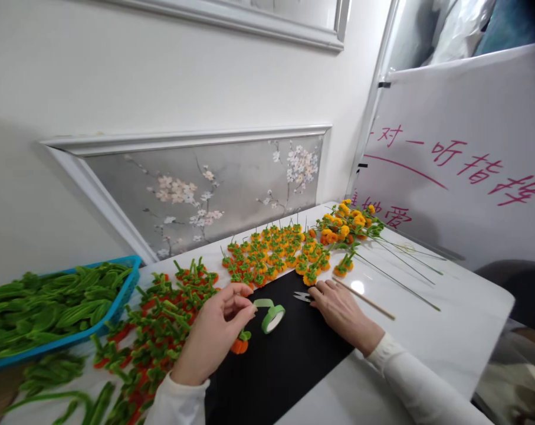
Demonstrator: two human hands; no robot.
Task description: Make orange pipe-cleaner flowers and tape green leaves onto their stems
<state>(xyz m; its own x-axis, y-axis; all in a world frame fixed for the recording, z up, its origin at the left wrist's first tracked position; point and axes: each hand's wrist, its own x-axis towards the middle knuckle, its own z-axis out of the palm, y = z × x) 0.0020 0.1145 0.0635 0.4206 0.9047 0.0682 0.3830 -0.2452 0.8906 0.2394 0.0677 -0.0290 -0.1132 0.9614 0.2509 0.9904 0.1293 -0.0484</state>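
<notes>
My left hand [220, 327] is closed in a pinch on the end of a light green tape strip, raised over the black mat [289, 366]. The strip runs to a green tape roll [273, 319] just right of the fingers. Beneath this hand an orange piece with a green top [239, 343] shows. My right hand [341, 308] rests palm down at the mat's right edge, with its fingers curled over small scissors [303, 296]. Only the silvery blades stick out to the left. A thin wooden stick [364, 299] lies beside the right hand.
Rows of small orange and green pieces [271, 254] stand behind the mat. Red and green ones [161, 321] crowd the left. A blue basket [137, 271] holds green fuzzy pieces. Yellow-orange flowers [349, 221] with long green stems [400, 283] lie back right on the white table [466, 313].
</notes>
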